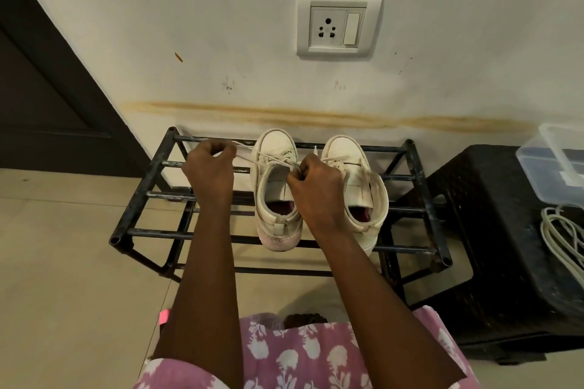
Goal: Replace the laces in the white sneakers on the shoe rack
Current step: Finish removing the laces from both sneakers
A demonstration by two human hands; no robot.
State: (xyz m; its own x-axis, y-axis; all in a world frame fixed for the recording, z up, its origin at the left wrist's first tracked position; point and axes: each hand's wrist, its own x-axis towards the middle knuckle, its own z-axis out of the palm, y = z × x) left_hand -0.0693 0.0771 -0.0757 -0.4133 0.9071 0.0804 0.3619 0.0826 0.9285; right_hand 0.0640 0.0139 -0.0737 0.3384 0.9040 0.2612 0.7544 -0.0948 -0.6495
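Standing against stained wall (221,41), black shoe rack (158,234)

Black metal shoe rack (158,233), left sneaker (276,144) and right sneaker (344,148) side by side on top bars.

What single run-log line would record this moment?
left hand: grips white lace | right hand: pinches lace | white sneaker: on black metal rack

Left sneaker (277,144), right sneaker (345,148) set side by side on shoe rack (158,234), toes at back edge. Lace (252,158) held by left hand (208,169) near back-left corner, by right hand (316,188) over left sneaker. Stool (474,246) placed right of rack, container (543,151) on it.
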